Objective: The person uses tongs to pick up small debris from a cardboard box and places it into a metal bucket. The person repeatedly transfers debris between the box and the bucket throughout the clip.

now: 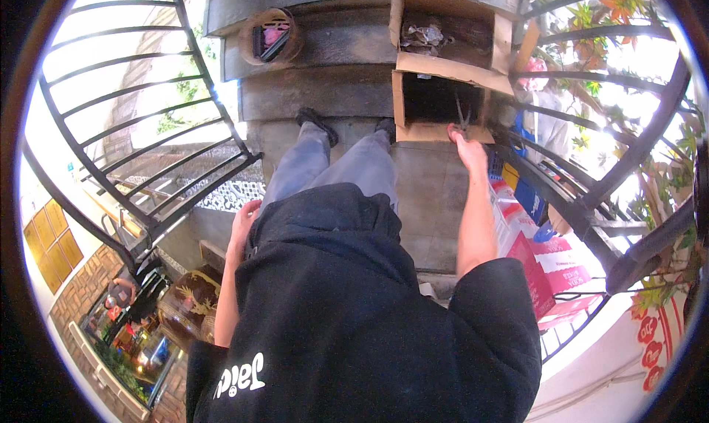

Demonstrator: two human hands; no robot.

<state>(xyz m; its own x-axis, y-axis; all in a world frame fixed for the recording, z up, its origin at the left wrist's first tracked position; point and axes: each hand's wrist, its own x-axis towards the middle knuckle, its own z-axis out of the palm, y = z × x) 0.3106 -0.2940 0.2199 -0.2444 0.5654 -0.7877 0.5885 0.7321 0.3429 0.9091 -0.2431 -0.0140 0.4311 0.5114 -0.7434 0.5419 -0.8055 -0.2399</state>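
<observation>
My right hand (469,148) holds a dark two-pronged metal tool (463,114), perhaps scissors or tongs, with its prongs pointing away from me. The hand is at the near flap of an open cardboard box (418,132). Against that box's far side stands a second open cardboard box (446,64) with crumpled, whitish wrapping (424,36) in it. Beside my left thigh hangs my left hand (245,221), its fingers loosely curled and nothing seen in it. A round bin (299,38) holding dark and pink items sits on the steps, up and to the left.
Dark stone steps (316,93) rise before my feet. Black metal railings (213,90) flank both sides. Red and white cartons (554,273) and a blue box (529,201) lie at the right. A large brown glazed jar (185,306) and a person (121,293) are at lower left.
</observation>
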